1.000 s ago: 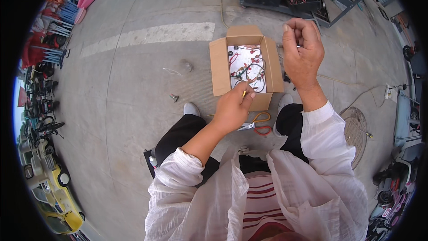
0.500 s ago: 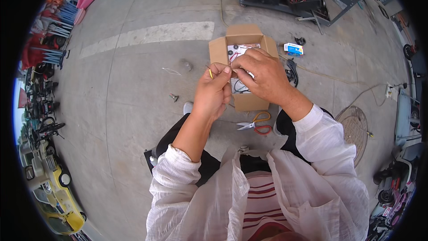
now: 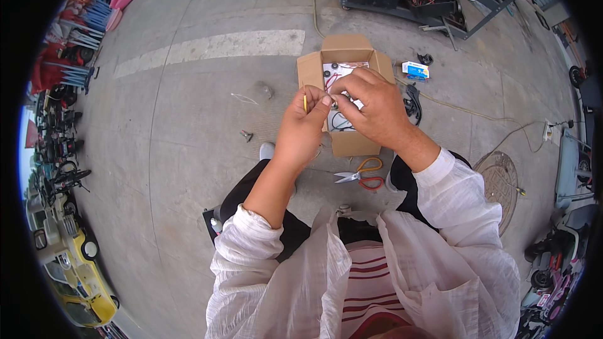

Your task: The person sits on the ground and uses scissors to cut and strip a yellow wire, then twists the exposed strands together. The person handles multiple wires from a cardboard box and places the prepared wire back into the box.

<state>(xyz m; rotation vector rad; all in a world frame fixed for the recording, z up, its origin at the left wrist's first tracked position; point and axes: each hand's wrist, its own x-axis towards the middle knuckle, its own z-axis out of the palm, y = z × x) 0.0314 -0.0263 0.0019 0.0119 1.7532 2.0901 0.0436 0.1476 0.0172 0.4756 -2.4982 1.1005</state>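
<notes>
Over the left side of the box (image 3: 347,43), your left hand (image 3: 303,127) grips a yellow strip (image 3: 305,103) and meets your right hand (image 3: 372,105), whose hold I can't tell, in seemingly fine fingerwork that next calls for steadiness.

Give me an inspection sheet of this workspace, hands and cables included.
Surface: grey concrete floor, pale stripe.
Job's things: open cardboard box holding red wire and small black round parts.
Clutter: scissors near the box; blue-and-white carton to its right.
Hands: left hand holds slim yellow piece; right hand meets left over the box; anything pinched there unclear.
Cables: black cable beside the box; pale cable on floor.
Surroundings: metal rack ahead, yellow vehicle left.
</notes>
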